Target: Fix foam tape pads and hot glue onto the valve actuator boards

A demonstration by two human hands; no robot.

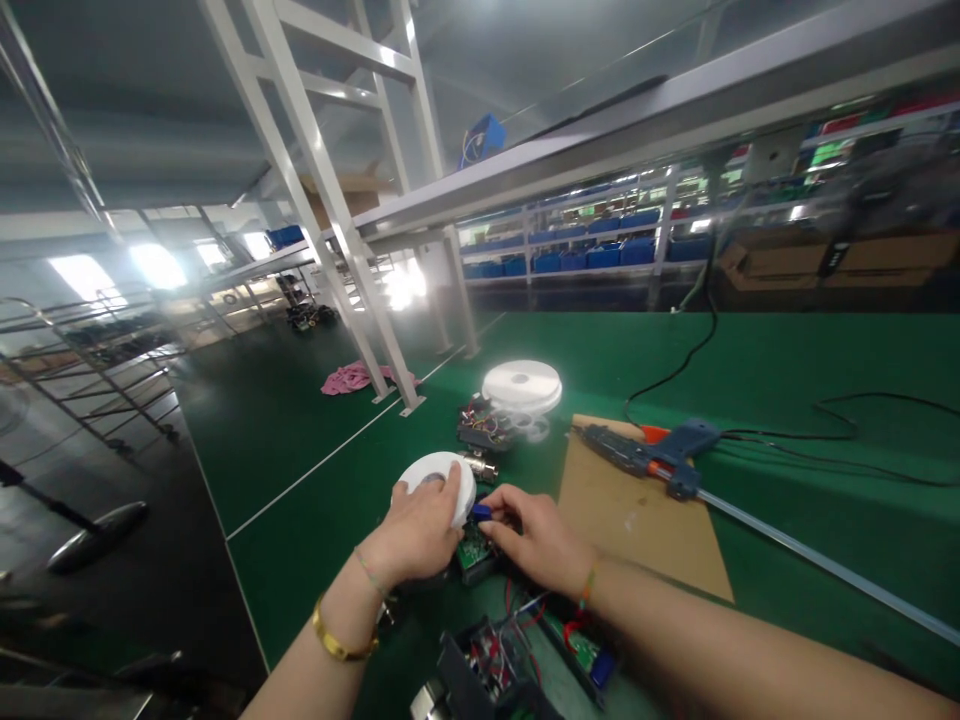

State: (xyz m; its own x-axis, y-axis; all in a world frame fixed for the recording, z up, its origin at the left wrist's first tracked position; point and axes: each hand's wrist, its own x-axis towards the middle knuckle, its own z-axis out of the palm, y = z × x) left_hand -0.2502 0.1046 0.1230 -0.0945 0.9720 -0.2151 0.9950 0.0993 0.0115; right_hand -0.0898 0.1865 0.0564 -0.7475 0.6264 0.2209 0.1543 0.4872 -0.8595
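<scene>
My left hand (pixel 416 530) is wrapped round a white roll of tape (pixel 442 476), holding it just above the green bench. My right hand (pixel 536 540) is right beside it, fingers pinched on a small blue part (pixel 481 511) over a green circuit board (pixel 474 550). Red wires run from the board toward a black open unit (pixel 487 670) near my forearms. What the right fingertips grip beyond the blue part is hidden.
A second electronics assembly (pixel 486 425) and a larger stack of white tape rolls (pixel 522 386) lie further back. A blue glue gun (pixel 660 452) rests on a brown cardboard sheet (pixel 637 515), its black cables trailing right. A pink cloth (pixel 352 378) lies by a white frame leg (pixel 390 365).
</scene>
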